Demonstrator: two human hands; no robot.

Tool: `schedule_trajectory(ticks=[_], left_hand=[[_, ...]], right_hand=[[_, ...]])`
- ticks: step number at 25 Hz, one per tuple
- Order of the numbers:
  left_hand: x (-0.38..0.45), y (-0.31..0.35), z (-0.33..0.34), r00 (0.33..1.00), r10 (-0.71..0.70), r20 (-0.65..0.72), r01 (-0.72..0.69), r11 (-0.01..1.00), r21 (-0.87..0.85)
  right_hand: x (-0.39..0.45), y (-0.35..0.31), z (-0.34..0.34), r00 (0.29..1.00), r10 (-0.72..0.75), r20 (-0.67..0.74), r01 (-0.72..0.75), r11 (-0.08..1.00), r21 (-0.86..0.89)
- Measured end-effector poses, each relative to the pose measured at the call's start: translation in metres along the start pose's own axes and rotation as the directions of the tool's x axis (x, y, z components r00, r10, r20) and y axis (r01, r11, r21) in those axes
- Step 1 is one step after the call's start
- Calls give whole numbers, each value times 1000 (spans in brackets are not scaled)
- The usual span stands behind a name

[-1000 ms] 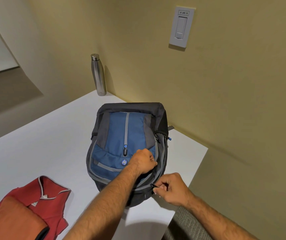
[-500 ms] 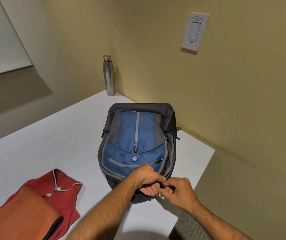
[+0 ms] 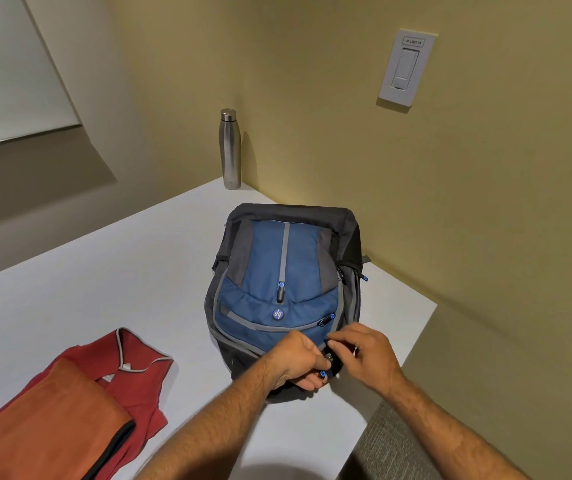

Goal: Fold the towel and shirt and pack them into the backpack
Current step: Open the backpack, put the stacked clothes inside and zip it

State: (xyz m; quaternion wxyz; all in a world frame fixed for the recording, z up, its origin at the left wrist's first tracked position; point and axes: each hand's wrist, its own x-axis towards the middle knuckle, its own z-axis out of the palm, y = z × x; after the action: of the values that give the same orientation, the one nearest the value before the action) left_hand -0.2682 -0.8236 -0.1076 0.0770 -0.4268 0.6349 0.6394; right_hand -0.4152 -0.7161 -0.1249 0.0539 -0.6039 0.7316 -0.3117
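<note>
Left hand and right hand meet at the near end of the backpack, both pinching at zipper pulls (blue-tipped; exact pull per hand hard to tell). Left fingers curl under the bag's edge, right fingers curl down onto the zipper track. Backpack lies flat on the white table, front panel up. At 8 o'clock from the hands: folded orange towel lying on the red polo shirt. At 12 o'clock beyond the bag: steel bottle, upright by the wall. Light switch at 1 o'clock.
</note>
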Motion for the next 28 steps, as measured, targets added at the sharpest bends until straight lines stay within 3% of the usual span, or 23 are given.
schedule_trajectory(ticks=[2,4,9,15,20,28], left_hand=[[-1,-2,-1,1000,23,11,-23,1000,-9],[-2,-4,1,999,54,-3,-54,998,-16],[-7,-7,1,993,96,-65,-97,995,-22],[-14,-13,-14,974,127,-188,-104,986,130],[-26,-27,-54,939,209,-272,-100,926,365],[-42,-61,-109,878,233,-419,-45,910,413]], right_hand=[[20,1,-4,974,-139,179,178,957,-228],[39,-1,-4,900,-200,388,349,863,-364],[54,-16,1,748,-235,621,593,657,-466],[48,-2,-8,813,-251,525,528,698,-484],[46,-2,-25,878,-282,387,447,771,-453],[49,1,-26,883,-346,317,456,788,-413]])
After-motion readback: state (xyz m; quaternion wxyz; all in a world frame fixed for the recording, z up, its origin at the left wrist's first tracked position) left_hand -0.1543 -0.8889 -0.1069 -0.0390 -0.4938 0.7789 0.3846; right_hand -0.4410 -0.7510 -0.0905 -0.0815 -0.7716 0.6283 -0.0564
